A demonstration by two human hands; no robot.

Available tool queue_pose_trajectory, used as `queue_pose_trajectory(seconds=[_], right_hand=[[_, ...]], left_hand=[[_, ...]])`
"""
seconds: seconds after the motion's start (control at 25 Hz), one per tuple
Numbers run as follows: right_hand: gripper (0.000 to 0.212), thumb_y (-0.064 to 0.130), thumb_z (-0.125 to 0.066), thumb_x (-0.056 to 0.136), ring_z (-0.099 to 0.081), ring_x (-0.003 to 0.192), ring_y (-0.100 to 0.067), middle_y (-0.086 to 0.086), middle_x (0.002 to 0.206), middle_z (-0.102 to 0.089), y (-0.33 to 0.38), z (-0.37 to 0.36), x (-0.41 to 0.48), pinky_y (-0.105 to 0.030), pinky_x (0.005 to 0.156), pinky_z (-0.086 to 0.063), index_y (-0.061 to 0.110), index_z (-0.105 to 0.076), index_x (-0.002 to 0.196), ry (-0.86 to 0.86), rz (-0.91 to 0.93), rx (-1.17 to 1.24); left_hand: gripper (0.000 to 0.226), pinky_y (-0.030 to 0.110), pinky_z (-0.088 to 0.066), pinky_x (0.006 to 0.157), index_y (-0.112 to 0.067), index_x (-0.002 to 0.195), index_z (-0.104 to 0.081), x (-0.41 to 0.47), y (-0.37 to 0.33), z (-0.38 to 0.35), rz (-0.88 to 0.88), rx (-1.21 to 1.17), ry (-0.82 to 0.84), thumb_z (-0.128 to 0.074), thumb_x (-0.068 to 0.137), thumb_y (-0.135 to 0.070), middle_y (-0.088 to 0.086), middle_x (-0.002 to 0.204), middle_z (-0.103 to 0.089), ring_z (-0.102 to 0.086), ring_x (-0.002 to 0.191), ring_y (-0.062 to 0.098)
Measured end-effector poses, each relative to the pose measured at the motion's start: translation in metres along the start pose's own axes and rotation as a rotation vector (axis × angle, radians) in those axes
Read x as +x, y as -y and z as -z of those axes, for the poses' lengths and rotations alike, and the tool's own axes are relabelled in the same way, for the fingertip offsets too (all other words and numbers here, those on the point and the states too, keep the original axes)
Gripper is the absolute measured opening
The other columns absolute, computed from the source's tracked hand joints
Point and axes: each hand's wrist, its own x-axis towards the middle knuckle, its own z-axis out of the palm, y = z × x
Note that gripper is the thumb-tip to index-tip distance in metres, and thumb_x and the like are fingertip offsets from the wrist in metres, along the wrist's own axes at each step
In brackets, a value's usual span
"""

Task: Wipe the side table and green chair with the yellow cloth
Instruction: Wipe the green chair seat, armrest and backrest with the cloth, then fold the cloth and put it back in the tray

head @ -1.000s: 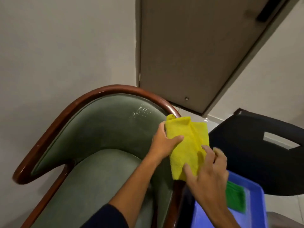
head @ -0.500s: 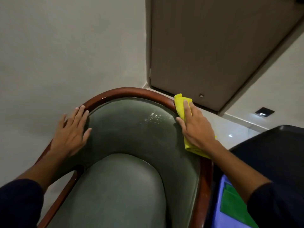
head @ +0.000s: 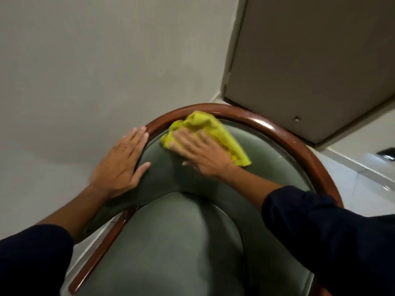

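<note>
The green chair (head: 175,242) fills the lower middle of the view, with a curved brown wooden rim (head: 284,135) around its padded back. My right hand (head: 198,151) lies flat on the yellow cloth (head: 215,130) and presses it against the upper inside of the backrest, just under the rim. The cloth is bunched and sticks out above and to the right of the fingers. My left hand (head: 121,163) rests flat with fingers spread on the left part of the rim and backrest, holding nothing. The side table is out of view.
A plain grey wall (head: 96,60) stands close behind the chair. A door (head: 316,60) is at the upper right, with pale floor tiles (head: 363,167) and a small dark floor fitting (head: 386,151) to the right of the chair.
My right hand has slid the yellow cloth leftward from the right side of the rim to the top middle of the backrest. My left hand stays on the left rim. The view shifted right.
</note>
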Motion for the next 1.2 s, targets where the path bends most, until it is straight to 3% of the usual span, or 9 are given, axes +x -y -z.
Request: queue_pose_trajectory(seconds=[0.2, 0.44, 0.6, 0.68, 0.8, 0.88, 0.96, 1.08, 1.2], right_hand=[[0.068, 0.042, -0.04, 0.1, -0.012, 0.153, -0.021, 0.001, 0.166, -0.011, -0.025, -0.006, -0.079, -0.047, 0.124, -0.01, 0.026, -0.006, 0.157, 0.198, 0.14, -0.258], [0.065, 0.025, -0.046, 0.097, -0.034, 0.139, -0.041, -0.021, 0.155, -0.034, -0.017, 0.058, -0.197, -0.05, 0.116, -0.026, 0.027, -0.017, 0.156, 0.256, -0.637, 0.011], [0.074, 0.001, -0.053, 0.087, -0.037, 0.14, -0.041, -0.026, 0.152, -0.036, 0.049, 0.098, -0.237, -0.049, 0.116, -0.033, 0.012, -0.023, 0.154, 0.317, -0.972, 0.164], [0.076, -0.001, -0.052, 0.085, -0.044, 0.135, -0.035, -0.021, 0.149, -0.042, 0.062, 0.11, -0.243, -0.039, 0.113, -0.035, 0.009, -0.021, 0.154, 0.321, -1.042, 0.371], [0.058, 0.006, -0.056, 0.09, -0.061, 0.117, -0.034, -0.019, 0.13, -0.062, 0.073, 0.109, -0.25, -0.034, 0.103, -0.046, 0.012, -0.038, 0.145, 0.318, -1.33, 0.947], [0.036, 0.014, -0.062, 0.09, -0.066, 0.107, -0.028, -0.009, 0.115, -0.07, 0.099, 0.195, -0.277, -0.042, 0.096, -0.052, 0.02, -0.056, 0.125, 0.188, -1.31, 1.097], [0.032, 0.012, -0.066, 0.086, -0.067, 0.105, -0.017, 0.003, 0.111, -0.072, 0.125, 0.202, -0.271, -0.037, 0.095, -0.053, 0.024, -0.064, 0.115, 0.198, -1.114, 1.213], [0.046, 0.022, -0.072, 0.078, -0.064, 0.11, 0.0, 0.011, 0.119, -0.071, 0.156, 0.203, -0.276, -0.03, 0.098, -0.052, 0.031, -0.065, 0.123, 0.226, -0.882, 1.339], [0.084, 0.031, -0.09, 0.062, -0.062, 0.117, -0.009, 0.001, 0.128, -0.065, 0.155, 0.216, -0.318, -0.031, 0.093, -0.054, 0.027, -0.049, 0.135, 0.029, -1.085, 1.67]], left_hand=[[0.08, 0.041, -0.014, 0.125, -0.009, 0.156, -0.002, 0.007, -0.005, -0.004, -0.012, -0.016, -0.008, -0.027, 0.096, -0.055, 0.009, 0.166, -0.005, -0.002, 0.154, 0.021], [0.083, 0.046, -0.017, 0.124, -0.011, 0.157, 0.0, 0.004, -0.001, -0.008, -0.03, -0.05, 0.009, -0.025, 0.094, -0.059, 0.011, 0.166, -0.006, -0.006, 0.154, 0.025], [0.085, 0.047, -0.007, 0.126, -0.006, 0.155, 0.001, 0.002, -0.022, 0.011, 0.059, -0.037, 0.128, -0.033, 0.094, -0.054, 0.015, 0.166, 0.002, 0.001, 0.154, 0.029], [0.079, 0.046, -0.013, 0.126, -0.005, 0.155, -0.01, -0.017, -0.052, 0.019, 0.109, 0.004, 0.192, -0.043, 0.095, -0.044, 0.019, 0.165, -0.012, -0.009, 0.153, 0.032], [0.039, 0.045, -0.047, 0.105, -0.015, 0.124, -0.061, -0.059, -0.137, 0.0, 0.345, -0.511, 0.396, -0.047, 0.097, -0.04, 0.016, 0.121, -0.068, -0.061, 0.118, 0.031], [0.055, 0.045, -0.059, 0.08, -0.014, 0.09, -0.072, -0.112, -0.213, 0.073, 0.608, -1.113, 0.669, -0.041, 0.095, -0.06, 0.011, 0.084, -0.077, -0.073, 0.078, 0.025], [0.074, 0.035, -0.061, 0.062, -0.011, 0.094, -0.072, -0.127, -0.25, 0.08, 0.814, -1.528, 0.918, -0.038, 0.085, -0.077, 0.012, 0.085, -0.08, -0.076, 0.07, 0.026], [0.076, 0.031, -0.059, 0.056, -0.012, 0.118, -0.062, -0.143, -0.271, 0.085, 0.912, -1.652, 0.72, -0.078, 0.061, -0.059, 0.014, 0.102, -0.074, -0.076, 0.08, 0.032], [0.083, 0.034, -0.058, 0.058, -0.005, 0.14, -0.042, -0.156, -0.295, 0.104, 0.924, -1.66, 0.587, -0.084, 0.069, -0.018, 0.004, 0.117, -0.064, -0.069, 0.092, 0.026]])
